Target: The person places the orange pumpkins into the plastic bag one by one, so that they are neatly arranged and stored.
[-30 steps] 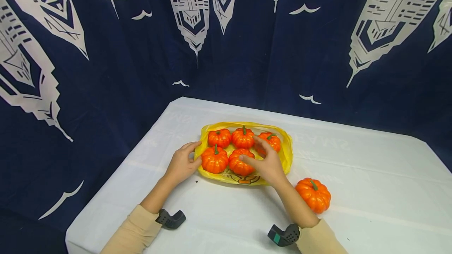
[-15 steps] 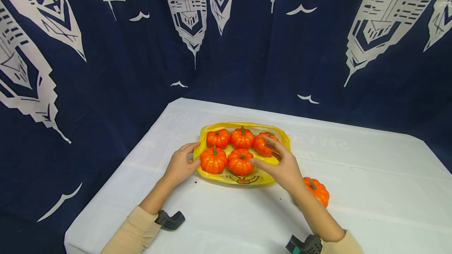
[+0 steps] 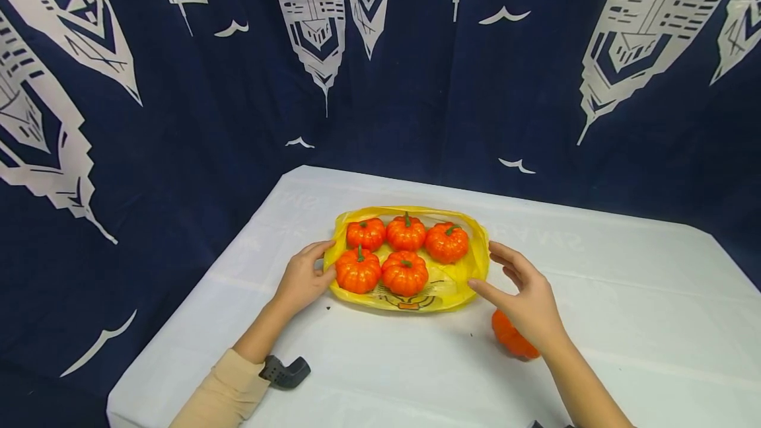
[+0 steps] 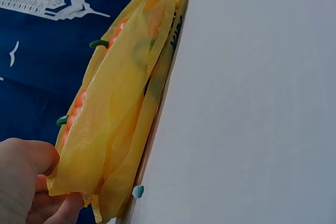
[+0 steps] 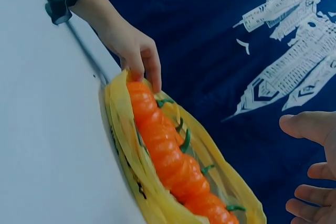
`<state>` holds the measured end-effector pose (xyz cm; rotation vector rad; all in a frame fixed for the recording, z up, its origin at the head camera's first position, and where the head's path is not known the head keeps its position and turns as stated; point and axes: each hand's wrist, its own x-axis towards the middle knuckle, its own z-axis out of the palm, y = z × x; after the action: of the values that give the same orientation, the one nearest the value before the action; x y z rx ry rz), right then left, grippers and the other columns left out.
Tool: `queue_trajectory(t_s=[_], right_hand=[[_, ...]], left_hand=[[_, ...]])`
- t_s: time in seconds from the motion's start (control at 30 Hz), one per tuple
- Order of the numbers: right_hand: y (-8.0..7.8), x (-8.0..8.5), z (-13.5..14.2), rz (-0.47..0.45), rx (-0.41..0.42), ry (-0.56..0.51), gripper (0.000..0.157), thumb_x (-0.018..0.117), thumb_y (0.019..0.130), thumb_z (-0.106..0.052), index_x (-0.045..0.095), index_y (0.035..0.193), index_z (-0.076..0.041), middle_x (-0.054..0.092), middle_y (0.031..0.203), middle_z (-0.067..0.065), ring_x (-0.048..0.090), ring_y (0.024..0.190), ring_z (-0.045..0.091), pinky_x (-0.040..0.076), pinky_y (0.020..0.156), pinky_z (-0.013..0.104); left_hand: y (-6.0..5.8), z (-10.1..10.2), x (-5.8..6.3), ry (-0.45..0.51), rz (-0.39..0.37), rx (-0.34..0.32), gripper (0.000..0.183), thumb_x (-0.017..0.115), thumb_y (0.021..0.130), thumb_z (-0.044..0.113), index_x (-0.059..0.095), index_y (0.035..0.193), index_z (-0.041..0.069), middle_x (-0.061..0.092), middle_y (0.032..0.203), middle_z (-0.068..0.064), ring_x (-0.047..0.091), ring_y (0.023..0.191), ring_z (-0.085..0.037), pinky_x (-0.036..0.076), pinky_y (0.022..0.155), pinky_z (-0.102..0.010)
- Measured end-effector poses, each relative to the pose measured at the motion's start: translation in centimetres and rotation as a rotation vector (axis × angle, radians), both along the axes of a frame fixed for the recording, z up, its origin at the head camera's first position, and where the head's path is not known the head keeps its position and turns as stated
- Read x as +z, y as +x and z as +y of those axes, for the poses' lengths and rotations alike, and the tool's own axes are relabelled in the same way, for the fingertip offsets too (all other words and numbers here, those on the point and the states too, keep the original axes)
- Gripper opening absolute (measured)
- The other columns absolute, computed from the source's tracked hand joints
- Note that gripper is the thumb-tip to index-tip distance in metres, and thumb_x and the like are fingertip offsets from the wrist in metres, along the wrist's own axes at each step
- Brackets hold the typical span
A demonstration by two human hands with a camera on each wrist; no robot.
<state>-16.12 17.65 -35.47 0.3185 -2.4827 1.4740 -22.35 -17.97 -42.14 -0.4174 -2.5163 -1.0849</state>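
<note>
A yellow plastic bag (image 3: 454, 292), its mouth spread wide, lies on the table with several small orange pumpkins with green stems inside, one of them a pumpkin (image 3: 447, 243) at the back right. At the bag's left end my left hand (image 3: 302, 279) pinches the rim between thumb and fingers; the left wrist view shows the bag's edge (image 4: 79, 174) caught there. My right hand (image 3: 532, 302) is beside the bag's right end, thumb and fingers spread apart, holding nothing. Partly hidden behind that hand, a loose pumpkin (image 3: 511, 337) sits on the table.
The white-covered table (image 3: 624, 309) reaches back to a dark blue curtain (image 3: 416, 137) printed with white buildings and birds. A black wrist camera (image 3: 285, 372) is strapped at the left sleeve. A small blue-green bit (image 4: 138, 191) lies close to the bag.
My right hand has let go of the back-right pumpkin inside the bag and moved right, out past the bag's rim. The left hand has stayed at the left end.
</note>
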Motion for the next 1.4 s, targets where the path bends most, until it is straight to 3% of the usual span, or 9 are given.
queue_trajectory(t_s=[0.13, 0.43, 0.73, 0.97, 1.4], right_hand=[[0.2, -0.6, 1.4, 0.004, -0.047, 0.033, 0.065, 0.078, 0.085, -0.025, 0.05, 0.139, -0.003, 0.053, 0.138, 0.011, 0.048, 0.125, 0.023, 0.031, 0.095, 0.001], [0.8, -1.9, 4.7, -0.077, -0.105, 0.089, 0.07, 0.077, 0.085, -0.03, 0.046, 0.143, -0.006, 0.05, 0.141, 0.016, 0.045, 0.127, 0.031, 0.028, 0.09, -0.003], [2.1, -3.3, 6.8, -0.179, -0.135, 0.14, 0.073, 0.074, 0.087, -0.039, 0.044, 0.145, -0.005, 0.049, 0.141, 0.019, 0.043, 0.128, 0.035, 0.027, 0.084, -0.006], [2.6, -4.5, 7.5, -0.254, -0.118, 0.137, 0.076, 0.075, 0.085, -0.04, 0.042, 0.146, -0.006, 0.046, 0.143, 0.019, 0.042, 0.129, 0.033, 0.03, 0.083, -0.004], [2.8, -6.2, 7.3, -0.286, -0.086, 0.089, 0.077, 0.077, 0.084, -0.034, 0.041, 0.147, -0.008, 0.046, 0.143, 0.017, 0.043, 0.125, 0.032, 0.042, 0.081, 0.006]], left_hand=[[0.0, 0.0, 0.2, -0.004, 0.002, -0.003, 0.048, 0.064, 0.081, 0.005, 0.061, 0.128, -0.003, 0.06, 0.128, -0.018, 0.061, 0.106, -0.029, 0.057, 0.069, -0.028], [0.1, 0.1, 0.1, 0.001, -0.002, -0.008, 0.049, 0.064, 0.081, 0.005, 0.06, 0.128, -0.004, 0.059, 0.129, -0.02, 0.06, 0.109, -0.031, 0.058, 0.074, -0.034], [0.1, 0.0, 0.1, 0.022, -0.007, -0.02, 0.048, 0.064, 0.081, 0.004, 0.06, 0.127, -0.005, 0.059, 0.128, -0.019, 0.061, 0.107, -0.031, 0.059, 0.072, -0.032], [0.1, 0.1, 0.1, 0.027, -0.022, -0.021, 0.048, 0.064, 0.081, 0.004, 0.06, 0.128, -0.005, 0.058, 0.129, -0.02, 0.061, 0.107, -0.032, 0.059, 0.072, -0.031], [0.1, 0.1, 0.0, 0.023, -0.035, -0.012, 0.048, 0.064, 0.081, 0.004, 0.059, 0.128, -0.005, 0.058, 0.13, -0.02, 0.06, 0.109, -0.031, 0.059, 0.075, -0.032]])
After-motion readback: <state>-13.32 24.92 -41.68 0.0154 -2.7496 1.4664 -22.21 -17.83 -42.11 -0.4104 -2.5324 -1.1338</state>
